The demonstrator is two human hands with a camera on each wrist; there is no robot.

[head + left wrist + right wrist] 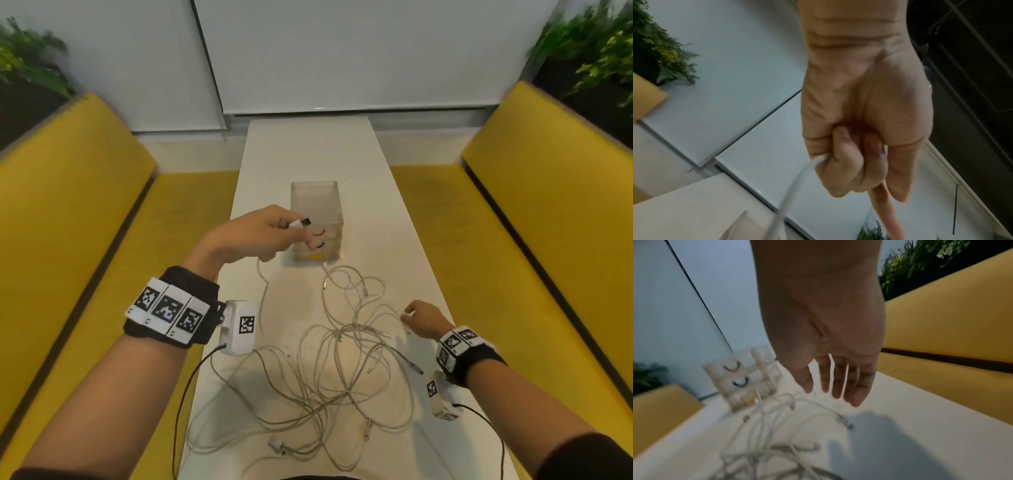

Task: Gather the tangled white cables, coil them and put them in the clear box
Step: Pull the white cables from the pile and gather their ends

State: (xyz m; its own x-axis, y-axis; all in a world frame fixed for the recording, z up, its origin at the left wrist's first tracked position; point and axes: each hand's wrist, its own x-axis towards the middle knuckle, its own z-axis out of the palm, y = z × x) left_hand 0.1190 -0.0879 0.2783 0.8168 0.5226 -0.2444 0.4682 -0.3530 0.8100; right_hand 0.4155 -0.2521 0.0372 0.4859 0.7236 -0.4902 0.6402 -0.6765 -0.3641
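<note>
A tangle of white cables [342,370] lies spread over the near half of the white table [308,154]. Behind it stands the clear box [315,202], with red, blue and yellow marks on its front. My left hand [294,233] is raised in front of the box and pinches the USB plug [303,222] of one cable, which trails down to the table. In the left wrist view its fingers [849,154] curl round that cable [797,181]. At the tangle's right edge my right hand [411,317] hovers with straight fingers [834,386] just above the cables [777,434], holding nothing.
Yellow benches [85,222] [548,222] run along both long sides of the narrow table. Plants [599,51] stand behind the seat backs. The box [744,378] sits mid-table, and bare tabletop lies beyond it up to the white wall.
</note>
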